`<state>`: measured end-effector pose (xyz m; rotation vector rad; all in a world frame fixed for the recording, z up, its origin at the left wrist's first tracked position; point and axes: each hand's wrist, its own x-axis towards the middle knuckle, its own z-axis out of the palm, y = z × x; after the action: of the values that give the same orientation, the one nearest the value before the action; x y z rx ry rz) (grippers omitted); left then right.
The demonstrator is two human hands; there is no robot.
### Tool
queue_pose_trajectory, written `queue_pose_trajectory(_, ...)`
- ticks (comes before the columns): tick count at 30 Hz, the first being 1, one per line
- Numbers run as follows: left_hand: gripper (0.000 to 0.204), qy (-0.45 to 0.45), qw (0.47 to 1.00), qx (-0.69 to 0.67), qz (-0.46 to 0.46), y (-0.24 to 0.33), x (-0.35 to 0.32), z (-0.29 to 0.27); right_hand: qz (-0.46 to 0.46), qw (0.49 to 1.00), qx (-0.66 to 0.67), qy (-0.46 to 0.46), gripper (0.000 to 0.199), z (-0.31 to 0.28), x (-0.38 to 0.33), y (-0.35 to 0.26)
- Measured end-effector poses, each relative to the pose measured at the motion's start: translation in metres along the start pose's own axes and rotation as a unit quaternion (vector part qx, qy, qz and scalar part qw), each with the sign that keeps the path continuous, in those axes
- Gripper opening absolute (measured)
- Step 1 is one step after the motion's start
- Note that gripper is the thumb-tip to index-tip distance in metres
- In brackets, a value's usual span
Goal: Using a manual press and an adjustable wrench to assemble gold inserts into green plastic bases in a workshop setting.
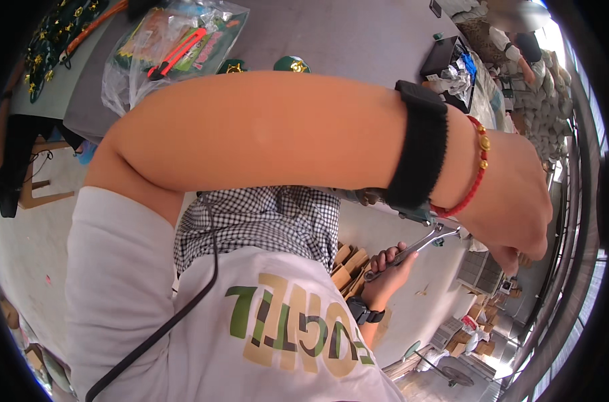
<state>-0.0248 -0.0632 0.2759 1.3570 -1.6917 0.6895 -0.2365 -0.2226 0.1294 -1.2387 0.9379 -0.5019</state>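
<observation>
The grey counter [344,33] fills the top of the view, its edge bending with the lens. Across the middle lies the person's left forearm, wearing a black strap [419,147] and a red cord bracelet [477,167] with gold beads. The left hand [512,208] hangs at the right, fingers curled downward; whether it grips anything cannot be told. Below it, the right hand [388,264] is closed around the handle of a metal wrench [411,249], held beside the checked shirt. On the counter, a clear plastic bag [173,47] holds coloured packets, with a red-handled cutter [177,53] lying on or in it, perhaps. Farther right, an open black box [445,63] contains crumpled white and blue material.
</observation>
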Motion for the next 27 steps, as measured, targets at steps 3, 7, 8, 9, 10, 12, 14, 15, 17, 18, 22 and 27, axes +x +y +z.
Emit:
queue_pose_trajectory(3,0.024,0.011,0.999,-0.024,-0.032,-0.002,-0.006,0.002,0.021,1.0,0.006,-0.006,0.04,0.0,0.006,0.005)
queue_pose_trajectory(7,0.021,0.137,0.986,-0.044,-0.085,-0.012,-0.033,-0.005,0.027,1.0,-0.014,-0.004,0.041,-0.003,0.01,0.01)
queue_pose_trajectory(8,0.021,0.226,0.971,-0.044,-0.066,-0.021,-0.044,-0.003,0.016,1.0,-0.022,-0.006,0.041,-0.005,0.011,0.011)
queue_pose_trajectory(9,0.02,0.313,0.948,-0.043,-0.045,-0.03,-0.056,0.002,0.005,1.0,-0.028,-0.007,0.041,-0.007,0.012,0.013)
queue_pose_trajectory(10,0.021,0.318,0.939,-0.072,-0.108,-0.028,-0.074,-0.009,0.012,0.999,-0.029,-0.016,0.041,-0.004,0.013,0.012)
queue_pose_trajectory(12,0.014,0.34,0.919,-0.075,-0.184,-0.031,-0.123,-0.023,0.007,0.999,-0.036,-0.011,0.04,-0.003,0.015,0.011)
queue_pose_trajectory(14,0.014,0.337,0.891,-0.031,-0.304,-0.026,-0.171,-0.026,0.01,0.999,-0.035,-0.016,0.04,-0.002,0.02,0.012)
queue_pose_trajectory(15,0.022,0.317,0.859,-0.023,-0.402,-0.019,-0.193,-0.027,0.012,0.999,-0.032,-0.021,0.04,-0.003,0.022,0.012)
queue_pose_trajectory(17,0.025,0.205,0.82,-0.055,-0.532,-0.01,-0.243,-0.021,0.017,0.999,-0.037,-0.035,0.04,-0.002,0.026,0.013)
queue_pose_trajectory(18,0.028,0.139,0.834,-0.003,-0.533,-0.005,-0.266,-0.011,0.02,0.998,-0.04,-0.047,0.041,0.0,0.029,0.012)
queue_pose_trajectory(22,0.031,0.083,0.817,0.055,-0.568,0.005,-0.289,0.033,0.014,0.997,-0.061,-0.04,0.04,0.008,0.027,0.008)
queue_pose_trajectory(27,0.028,0.066,0.813,0.046,-0.577,0.005,-0.287,0.029,0.003,0.995,-0.077,-0.065,0.041,0.016,0.023,0.002)
